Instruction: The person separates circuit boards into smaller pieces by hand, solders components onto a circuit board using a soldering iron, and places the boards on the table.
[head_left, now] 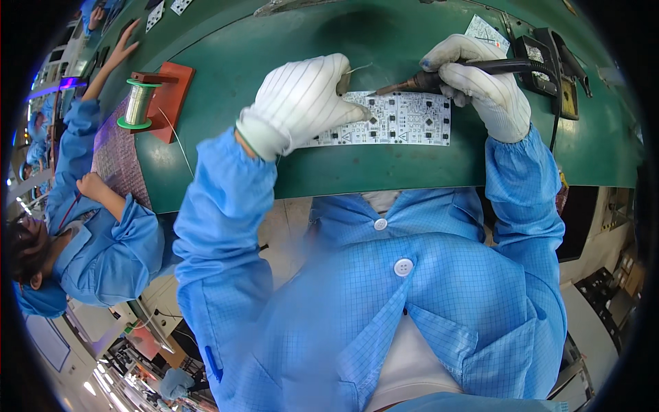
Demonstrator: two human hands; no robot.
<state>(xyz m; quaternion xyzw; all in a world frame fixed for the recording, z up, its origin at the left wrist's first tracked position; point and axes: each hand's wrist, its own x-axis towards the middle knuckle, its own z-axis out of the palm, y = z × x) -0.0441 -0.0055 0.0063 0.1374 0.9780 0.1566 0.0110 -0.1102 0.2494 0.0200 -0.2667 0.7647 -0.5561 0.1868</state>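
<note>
A white printed circuit board (pixel 412 123) with small dark components lies on the green bench. My left hand (pixel 296 103), in a striped white glove, is closed over the board's left part, its thumb resting on the board. A thin solder wire (pixel 361 68) pokes out past its fingers. In my gloved right hand (pixel 484 86) is a soldering iron (pixel 427 82), gripped like a pen with its black cable trailing right. The iron's tip points left at the board's far edge, close to my left fingers; whether it touches cannot be made out.
A solder spool (pixel 139 104) on a red-brown stand (pixel 177 93) is at left, its wire running toward me. At right stand a black iron holder (pixel 567 69) and a tray of small parts (pixel 537 58); another board (pixel 486 33) lies behind. A co-worker (pixel 103 254) sits at left.
</note>
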